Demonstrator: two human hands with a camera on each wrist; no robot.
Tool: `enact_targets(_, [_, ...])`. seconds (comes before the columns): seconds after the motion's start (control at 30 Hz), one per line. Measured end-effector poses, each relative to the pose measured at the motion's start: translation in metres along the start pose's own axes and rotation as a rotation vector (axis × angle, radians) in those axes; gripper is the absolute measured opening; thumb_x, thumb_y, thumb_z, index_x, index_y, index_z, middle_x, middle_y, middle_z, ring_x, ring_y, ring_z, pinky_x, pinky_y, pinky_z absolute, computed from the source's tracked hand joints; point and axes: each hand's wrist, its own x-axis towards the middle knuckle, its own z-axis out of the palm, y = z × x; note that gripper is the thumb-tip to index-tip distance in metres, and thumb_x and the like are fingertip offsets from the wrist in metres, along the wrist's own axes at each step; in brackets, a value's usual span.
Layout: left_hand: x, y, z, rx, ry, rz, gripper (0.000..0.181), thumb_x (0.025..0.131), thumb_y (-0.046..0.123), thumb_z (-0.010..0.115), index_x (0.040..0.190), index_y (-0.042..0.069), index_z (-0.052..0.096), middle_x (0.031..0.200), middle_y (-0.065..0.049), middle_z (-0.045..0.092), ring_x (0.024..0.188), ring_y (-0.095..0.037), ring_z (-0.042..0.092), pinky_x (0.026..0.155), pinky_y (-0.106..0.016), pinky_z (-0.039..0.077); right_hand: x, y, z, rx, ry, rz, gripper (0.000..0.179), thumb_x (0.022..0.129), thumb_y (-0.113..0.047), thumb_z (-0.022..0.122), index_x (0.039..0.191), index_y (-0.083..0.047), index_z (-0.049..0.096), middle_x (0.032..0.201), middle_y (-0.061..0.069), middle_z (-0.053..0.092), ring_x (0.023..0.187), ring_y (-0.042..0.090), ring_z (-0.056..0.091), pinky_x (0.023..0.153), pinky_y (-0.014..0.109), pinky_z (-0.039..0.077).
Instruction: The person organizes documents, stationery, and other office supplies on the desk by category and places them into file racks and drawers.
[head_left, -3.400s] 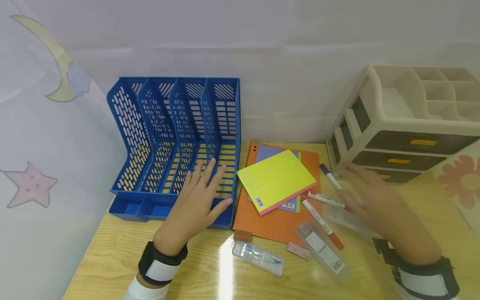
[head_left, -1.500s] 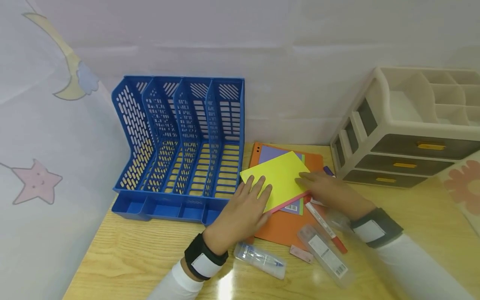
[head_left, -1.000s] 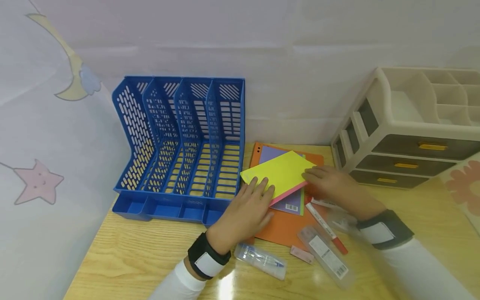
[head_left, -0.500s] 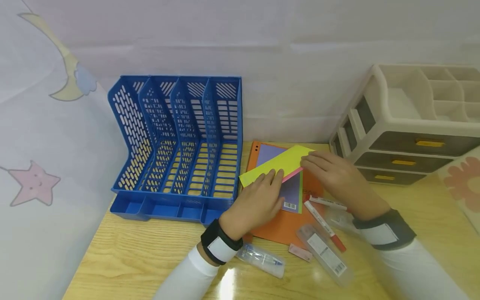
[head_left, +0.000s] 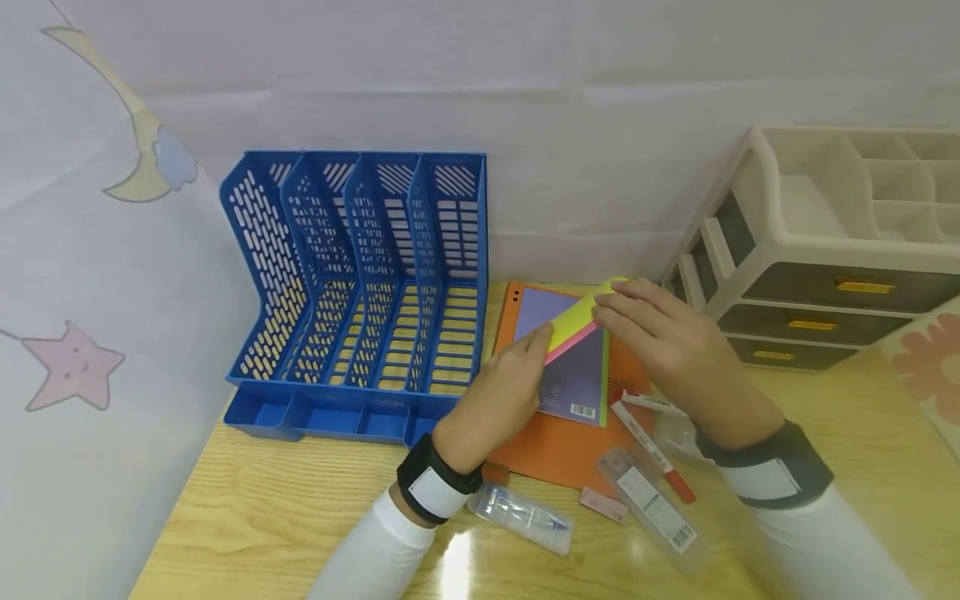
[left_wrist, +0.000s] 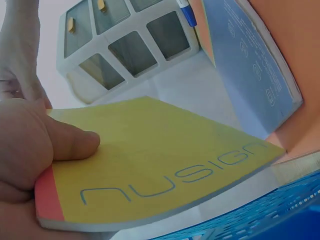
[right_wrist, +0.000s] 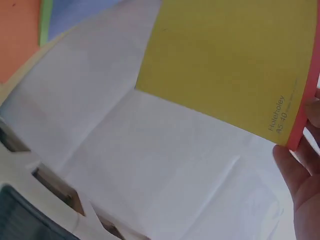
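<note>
A yellow notebook (head_left: 573, 329) with a pink spine is raised and tilted between my hands, above a purple notebook (head_left: 564, 379) lying on a larger orange cover (head_left: 540, 454). My left hand (head_left: 498, 396) grips its left end; in the left wrist view the thumb lies on the yellow cover (left_wrist: 165, 150), beside the print "nusign". With its fingers at the other end of the pink spine, my right hand (head_left: 675, 354) holds the notebook. The right wrist view shows those fingertips (right_wrist: 287, 160) at the corner by the pink strip. Part of the right hand is out of that view.
A blue file rack (head_left: 360, 275) with upright dividers stands at left. At right is a white drawer unit (head_left: 772, 217). Markers (head_left: 651, 450), a clear case with a barcode label (head_left: 652, 508), another clear case (head_left: 521, 517) and a pink eraser-like block (head_left: 602, 504) lie in front.
Both hands came to the yellow notebook, which lay flat on the purple one. Its spine side has risen and it has tilted up, uncovering more of the purple notebook.
</note>
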Motion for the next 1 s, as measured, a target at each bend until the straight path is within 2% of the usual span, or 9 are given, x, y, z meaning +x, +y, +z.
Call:
enact_targets(0.1, [-0.002, -0.001, -0.002, -0.032, 0.013, 0.004, 0.059, 0.085, -0.012, 0.055, 0.142, -0.004, 0.041, 0.138, -0.018, 0.057, 0.125, -0.024, 0.053, 0.098, -0.034, 0.051, -0.008, 0.004, 0.002, 0.018, 0.051, 0.156, 0.042, 0.076, 0.010, 0.069, 0.117, 0.006, 0.064, 0.121, 0.024, 0.066, 0.112, 0.041, 0.058, 0.087, 0.058, 0.053])
enact_targets(0.23, [-0.006, -0.002, -0.007, -0.070, 0.073, 0.019, 0.059, 0.084, -0.013, 0.054, 0.141, -0.003, 0.043, 0.137, -0.018, 0.058, 0.124, -0.024, 0.055, 0.098, -0.034, 0.051, -0.025, 0.014, 0.004, 0.099, 0.042, 0.489, 0.065, 0.076, 0.002, 0.072, 0.136, 0.003, 0.049, 0.141, 0.023, 0.050, 0.125, 0.040, 0.049, 0.093, 0.061, 0.049])
enact_targets(0.37, [-0.010, -0.002, -0.011, -0.146, 0.178, 0.062, 0.054, 0.087, -0.013, 0.050, 0.140, -0.001, 0.045, 0.134, -0.019, 0.060, 0.121, -0.025, 0.057, 0.094, -0.035, 0.053, -0.039, 0.015, 0.003, 0.322, -0.064, 0.790, 0.076, 0.085, -0.004, 0.069, 0.150, -0.002, 0.029, 0.150, 0.025, 0.037, 0.129, 0.043, 0.045, 0.100, 0.059, 0.042])
enact_targets(0.43, [-0.012, -0.001, -0.013, -0.198, 0.228, 0.093, 0.052, 0.089, -0.013, 0.049, 0.140, -0.001, 0.046, 0.133, -0.020, 0.061, 0.120, -0.025, 0.057, 0.093, -0.036, 0.054, -0.043, 0.012, 0.004, 0.460, -0.101, 0.881, 0.075, 0.090, -0.006, 0.065, 0.152, -0.004, 0.022, 0.152, 0.026, 0.033, 0.129, 0.045, 0.043, 0.106, 0.046, 0.042])
enact_targets(0.53, [-0.014, 0.001, -0.015, -0.285, 0.275, 0.139, 0.050, 0.091, -0.012, 0.048, 0.139, -0.002, 0.046, 0.133, -0.022, 0.059, 0.120, -0.026, 0.057, 0.093, -0.036, 0.053, -0.043, 0.006, 0.006, 0.630, -0.111, 0.940, 0.070, 0.096, -0.007, 0.058, 0.153, -0.002, 0.017, 0.151, 0.030, 0.033, 0.128, 0.046, 0.044, 0.102, 0.018, 0.044])
enact_targets(0.6, [-0.015, 0.003, -0.017, -0.340, 0.291, 0.157, 0.045, 0.093, -0.009, 0.048, 0.138, -0.004, 0.047, 0.128, -0.022, 0.062, 0.107, -0.023, 0.064, 0.086, -0.031, 0.058, -0.041, 0.002, 0.010, 0.736, -0.087, 0.954, 0.066, 0.098, -0.005, 0.053, 0.153, -0.002, 0.016, 0.148, 0.031, 0.035, 0.127, 0.039, 0.049, 0.095, 0.005, 0.041])
enact_targets(0.8, [-0.017, 0.005, -0.017, -0.508, 0.291, 0.164, 0.029, 0.100, 0.003, 0.047, 0.128, -0.003, 0.054, 0.089, -0.016, 0.065, 0.059, -0.014, 0.052, 0.050, -0.019, 0.049, -0.031, -0.006, 0.016, 0.959, 0.065, 0.956, 0.053, 0.098, 0.002, 0.050, 0.148, -0.004, 0.032, 0.129, 0.008, 0.058, 0.114, 0.010, 0.058, 0.094, 0.010, 0.046])
enact_targets(0.9, [-0.016, 0.007, -0.014, -0.598, 0.253, 0.170, 0.024, 0.101, 0.005, 0.046, 0.121, -0.003, 0.056, 0.081, -0.016, 0.063, 0.059, -0.015, 0.053, 0.049, -0.020, 0.048, -0.028, -0.010, 0.015, 1.031, 0.126, 0.979, 0.048, 0.098, 0.001, 0.051, 0.144, -0.005, 0.037, 0.123, -0.001, 0.060, 0.111, 0.010, 0.059, 0.092, 0.014, 0.051])
enact_targets(1.0, [-0.016, 0.008, -0.013, -0.682, 0.202, 0.147, 0.025, 0.102, 0.008, 0.046, 0.123, -0.002, 0.056, 0.090, -0.017, 0.069, 0.073, -0.015, 0.064, 0.062, -0.021, 0.057, -0.027, -0.013, 0.013, 1.079, 0.196, 1.005, 0.041, 0.098, 0.001, 0.051, 0.138, -0.004, 0.041, 0.124, 0.003, 0.060, 0.111, 0.014, 0.060, 0.089, 0.018, 0.054])
